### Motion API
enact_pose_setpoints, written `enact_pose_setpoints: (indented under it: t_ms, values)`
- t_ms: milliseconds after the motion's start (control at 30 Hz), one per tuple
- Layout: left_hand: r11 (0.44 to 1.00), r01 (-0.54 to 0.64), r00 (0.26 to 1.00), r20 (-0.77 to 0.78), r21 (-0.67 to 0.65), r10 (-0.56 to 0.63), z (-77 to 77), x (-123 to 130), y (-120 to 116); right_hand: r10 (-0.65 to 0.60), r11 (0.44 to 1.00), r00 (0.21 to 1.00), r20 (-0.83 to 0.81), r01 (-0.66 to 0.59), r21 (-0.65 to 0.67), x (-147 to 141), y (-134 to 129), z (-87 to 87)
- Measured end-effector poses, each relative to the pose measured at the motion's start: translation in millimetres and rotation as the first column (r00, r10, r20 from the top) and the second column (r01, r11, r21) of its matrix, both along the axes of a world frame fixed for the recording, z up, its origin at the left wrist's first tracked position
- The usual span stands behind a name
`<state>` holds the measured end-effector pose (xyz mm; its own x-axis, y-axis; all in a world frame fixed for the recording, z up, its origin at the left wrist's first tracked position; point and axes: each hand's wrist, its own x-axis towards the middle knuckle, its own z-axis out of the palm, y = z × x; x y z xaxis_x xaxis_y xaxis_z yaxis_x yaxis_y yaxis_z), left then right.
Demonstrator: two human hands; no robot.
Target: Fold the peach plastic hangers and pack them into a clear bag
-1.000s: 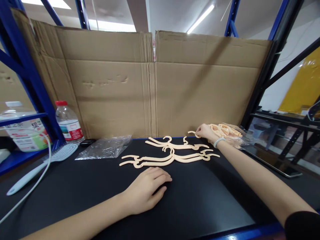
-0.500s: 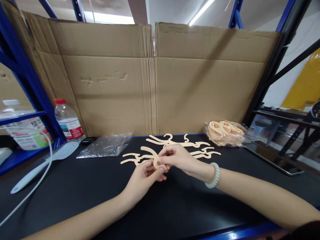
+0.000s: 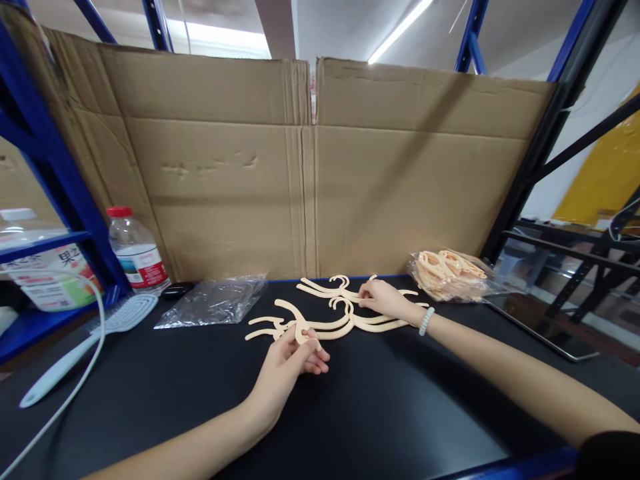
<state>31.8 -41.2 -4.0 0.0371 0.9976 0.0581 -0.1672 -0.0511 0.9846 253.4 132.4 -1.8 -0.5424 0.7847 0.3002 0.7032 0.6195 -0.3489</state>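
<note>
My left hand point(image 3: 295, 355) pinches a curved cream piece point(image 3: 293, 313) between thumb and fingers, above the black table. Behind it, cream hanger-shaped pieces point(image 3: 330, 333) with hooks and curved arms lie on the table. Farther back, my right hand point(image 3: 383, 297) reaches to another group of cream pieces point(image 3: 320, 290), its fingers bent down on them. Whether those fingertips grip a piece is hidden. A pale coiled band point(image 3: 426, 321) circles my right wrist.
A plastic bag of cream pieces point(image 3: 447, 275) and a tablet point(image 3: 543, 327) lie at the right. At the left are a clear bag point(image 3: 213, 301), a brush point(image 3: 125, 313), a bottle point(image 3: 140, 257) and a cable. Cardboard point(image 3: 225, 193) stands behind.
My right hand has left the piece held in my left hand and moved right and back to the pieces on the table. The left hand, with its piece, has shifted slightly left and down.
</note>
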Motion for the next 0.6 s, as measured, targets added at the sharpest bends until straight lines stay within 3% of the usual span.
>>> enact_pose_setpoints:
  t_ms: [133, 367, 467, 600]
  values:
    - [1.000, 0.005, 1.000, 0.015, -0.004, -0.005, 0.4, -1.0, -0.7, -0.008, 0.999, 1.000, -0.009, 0.008, 0.038, -2.6, -0.2, 4.6]
    - [0.999, -0.038, 0.999, 0.034, 0.010, 0.038, 11.8, -6.5, 1.8, 0.000, 0.995, 0.994, -0.109, 0.011, 0.099, 13.0, -28.7, 43.7]
    - [0.996, -0.057, 0.998, -0.004, 0.070, 0.057, 20.1, -14.2, 3.2, 0.082, 0.990, 0.981, -0.178, -0.060, 0.126, 23.7, -48.4, 42.5]
    - [0.992, -0.101, 0.994, 0.043, 0.070, 0.099, 18.2, -29.7, 7.5, 0.176, 0.973, 0.960, -0.220, -0.135, 0.188, 31.8, -70.2, 25.4]
